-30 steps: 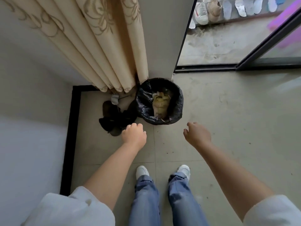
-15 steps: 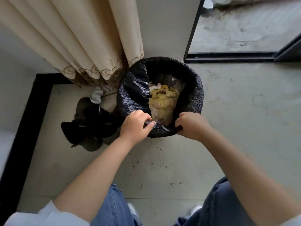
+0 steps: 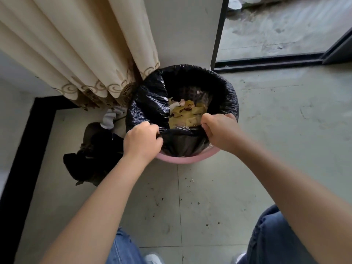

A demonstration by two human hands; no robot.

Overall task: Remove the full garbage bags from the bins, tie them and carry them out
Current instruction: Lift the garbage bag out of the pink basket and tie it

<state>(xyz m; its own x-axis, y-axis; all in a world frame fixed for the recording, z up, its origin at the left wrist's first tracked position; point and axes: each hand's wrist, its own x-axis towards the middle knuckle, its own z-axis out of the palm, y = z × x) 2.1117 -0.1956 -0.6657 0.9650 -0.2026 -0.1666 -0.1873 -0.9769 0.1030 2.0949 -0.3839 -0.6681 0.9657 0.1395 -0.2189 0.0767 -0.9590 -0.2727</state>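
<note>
Dark clothes pile (image 3: 95, 155) on floor at left, beside cream curtain (image 3: 76, 50). Left hand (image 3: 142, 141) pinches near edge of black garbage bag (image 3: 150, 103), fingers curled round the plastic. Bag sits upright, mouth facing up, inside pink bin (image 3: 181, 160) by the wall. Yellow food scraps (image 3: 187, 116) inside. Right hand (image 3: 222, 131) grips same near edge, pulled off the rim.

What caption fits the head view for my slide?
Both hands, left hand and right hand, grip the black garbage bag edge off the pink bin.
</note>
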